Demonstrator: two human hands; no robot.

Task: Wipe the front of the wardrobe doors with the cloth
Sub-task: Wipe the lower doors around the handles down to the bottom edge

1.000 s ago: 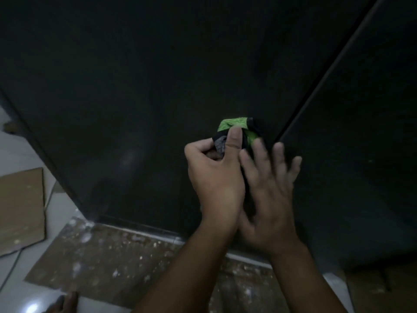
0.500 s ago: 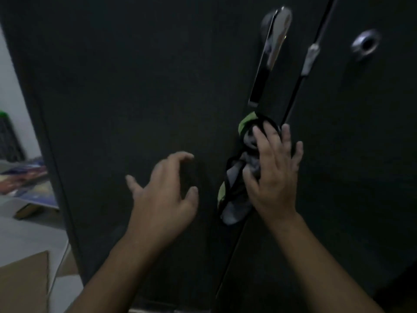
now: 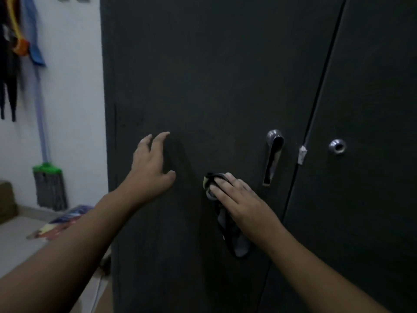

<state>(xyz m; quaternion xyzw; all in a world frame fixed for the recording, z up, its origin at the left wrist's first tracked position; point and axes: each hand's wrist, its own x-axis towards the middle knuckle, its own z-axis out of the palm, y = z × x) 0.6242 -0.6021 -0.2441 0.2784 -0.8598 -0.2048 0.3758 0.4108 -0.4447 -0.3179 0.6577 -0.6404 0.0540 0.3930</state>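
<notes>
A single head-worn camera looks straight ahead, close to the dark wardrobe doors, which fill most of the view; the white wall shows at left.

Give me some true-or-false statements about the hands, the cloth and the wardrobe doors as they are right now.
1. The right hand presses the cloth against the left door, lower left of the metal handle. True.
2. The left hand grips the handle. False: it is spread open in front of the left door, holding nothing.
3. The cloth hangs from the handle. False: the right hand pins it to the left door, with its tail hanging down.
4. A green-headed mop stands against the wall beside the left door. True.
</notes>
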